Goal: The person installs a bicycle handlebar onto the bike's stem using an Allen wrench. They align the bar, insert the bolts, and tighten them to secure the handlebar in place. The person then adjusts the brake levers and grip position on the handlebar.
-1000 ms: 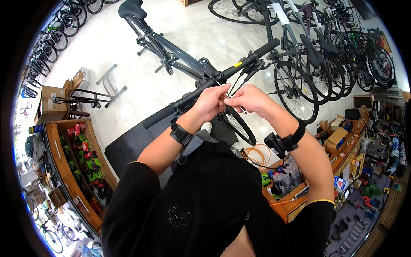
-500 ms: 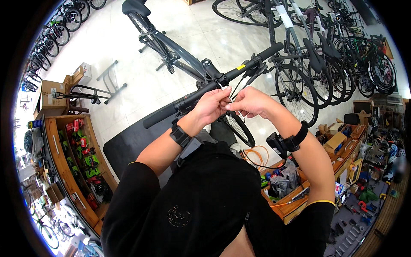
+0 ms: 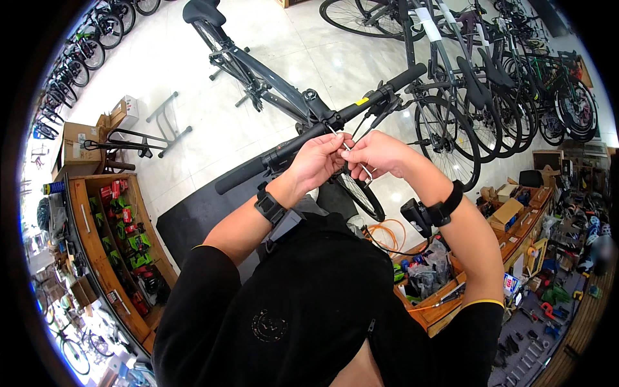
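A thin silver hex key [image 3: 367, 171] slants across the front of the stem of a dark bicycle, its bent end showing below my right hand [image 3: 380, 155]. The fingers of that hand are pinched on its shaft. My left hand [image 3: 316, 161] closes thumb and fingertips round the key's upper part, beside the stem clamp [image 3: 332, 120]. Fingers hide where the tip of the key sits. The black handlebar [image 3: 284, 151] runs past both hands, with a grip at each end. Behind it the frame [image 3: 277, 77] stretches away to the saddle [image 3: 205, 11].
A black mat [image 3: 193, 216] lies under the handlebar's left side. Several parked bicycles [image 3: 451, 129] crowd the right. To the left stands a wooden cabinet [image 3: 80, 209] of power tools, with a cardboard box [image 3: 77, 145] behind it. A cluttered wooden bench [image 3: 451, 303] is near on the right.
My right hand has turned slightly and its fingers have curled in, so more of the hex key's shaft and bent end shows. My left hand and the bicycle stay nearly still.
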{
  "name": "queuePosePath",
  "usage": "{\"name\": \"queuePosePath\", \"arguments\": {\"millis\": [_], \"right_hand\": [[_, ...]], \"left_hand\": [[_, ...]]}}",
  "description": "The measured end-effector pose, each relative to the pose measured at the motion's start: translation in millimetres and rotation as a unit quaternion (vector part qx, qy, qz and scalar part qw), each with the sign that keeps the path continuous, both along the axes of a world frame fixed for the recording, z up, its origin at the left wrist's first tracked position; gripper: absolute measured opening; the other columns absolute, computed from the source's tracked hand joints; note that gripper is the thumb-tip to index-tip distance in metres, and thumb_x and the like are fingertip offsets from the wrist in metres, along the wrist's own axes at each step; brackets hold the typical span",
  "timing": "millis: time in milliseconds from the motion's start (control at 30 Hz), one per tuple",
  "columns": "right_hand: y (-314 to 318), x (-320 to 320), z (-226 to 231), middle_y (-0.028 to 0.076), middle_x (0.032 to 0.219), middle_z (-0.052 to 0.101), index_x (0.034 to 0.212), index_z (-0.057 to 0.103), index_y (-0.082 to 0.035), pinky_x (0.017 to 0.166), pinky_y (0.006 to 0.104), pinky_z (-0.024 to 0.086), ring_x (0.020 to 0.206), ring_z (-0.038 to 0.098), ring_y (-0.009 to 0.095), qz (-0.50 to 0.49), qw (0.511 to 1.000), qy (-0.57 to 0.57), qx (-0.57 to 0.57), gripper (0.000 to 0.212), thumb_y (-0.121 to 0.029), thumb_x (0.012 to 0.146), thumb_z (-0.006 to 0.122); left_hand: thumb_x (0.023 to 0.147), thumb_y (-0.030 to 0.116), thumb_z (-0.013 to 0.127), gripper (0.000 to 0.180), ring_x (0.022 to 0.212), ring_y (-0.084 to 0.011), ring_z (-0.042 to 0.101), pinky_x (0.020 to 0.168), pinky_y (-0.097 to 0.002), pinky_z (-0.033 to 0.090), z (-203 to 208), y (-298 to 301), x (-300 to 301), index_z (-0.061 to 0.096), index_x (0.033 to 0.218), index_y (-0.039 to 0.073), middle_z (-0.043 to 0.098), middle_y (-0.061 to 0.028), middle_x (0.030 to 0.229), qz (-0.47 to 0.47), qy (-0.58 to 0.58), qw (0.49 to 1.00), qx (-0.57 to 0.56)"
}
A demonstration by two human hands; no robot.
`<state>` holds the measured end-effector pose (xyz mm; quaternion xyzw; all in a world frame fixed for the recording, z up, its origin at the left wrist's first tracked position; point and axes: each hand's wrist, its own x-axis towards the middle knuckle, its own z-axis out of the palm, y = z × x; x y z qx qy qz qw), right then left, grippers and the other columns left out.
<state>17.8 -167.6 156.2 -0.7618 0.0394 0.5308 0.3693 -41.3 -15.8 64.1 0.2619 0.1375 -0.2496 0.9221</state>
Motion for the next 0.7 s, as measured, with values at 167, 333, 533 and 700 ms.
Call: {"name": "queuePosePath", "arguments": {"millis": [167, 333, 533, 700], "right_hand": [[-6.0, -46.7, 29.4, 0.015, 0.086, 0.064, 0.108, 0.06, 0.002, 0.063, 0.032, 0.052, 0.083, 0.065, 0.021, 0.223, 0.865, -0.446, -0.053, 0.044, -0.031, 0.082, 0.07], [-14.4, -82.8, 32.5, 0.007, 0.074, 0.054, 0.093, 0.059, -0.002, 0.061, 0.0332, 0.049, 0.079, 0.06, 0.022, 0.4, 0.652, -0.629, -0.138, 0.029, -0.021, 0.073, 0.065], [-22.1, -92.9, 10.4, 0.008, 0.072, 0.058, 0.091, 0.059, 0.0, 0.058, 0.0327, 0.049, 0.063, 0.06, 0.022, 0.355, 0.638, -0.677, -0.093, 0.017, -0.014, 0.083, 0.059], [-29.5, -78.3, -8.4, 0.01, 0.073, 0.062, 0.103, 0.058, 0.0, 0.054, 0.029, 0.049, 0.055, 0.059, 0.018, -0.046, 0.928, -0.356, 0.099, 0.017, -0.014, 0.095, 0.052]], "left_hand": [[0.098, 0.021, 0.052, 0.021, 0.071, -0.0052, 0.057, 0.067, -0.0209, 0.047, -7.1, 0.0, 0.6, 0.063, 0.093, 0.004, 0.063, 0.001, 0.081, 0.005, 0.024, 1.0, 0.013], [0.097, 0.023, 0.056, 0.019, 0.065, -0.0027, 0.05, 0.06, -0.0178, 0.042, 1.7, -6.9, 3.3, 0.062, 0.092, 0.005, 0.061, 0.0021, 0.081, 0.01, 0.041, 0.997, 0.07], [0.097, 0.025, 0.056, 0.02, 0.064, -0.0025, 0.049, 0.059, -0.0181, 0.041, 0.7, -2.5, 1.4, 0.06, 0.093, 0.005, 0.06, 0.0024, 0.08, 0.004, 0.051, 0.996, 0.07], [0.097, 0.026, 0.054, 0.022, 0.067, -0.0044, 0.05, 0.063, -0.0205, 0.042, 10.6, -2.0, 0.9, 0.06, 0.096, 0.004, 0.059, 0.0017, 0.081, 0.007, 0.032, 0.998, 0.06]]}}
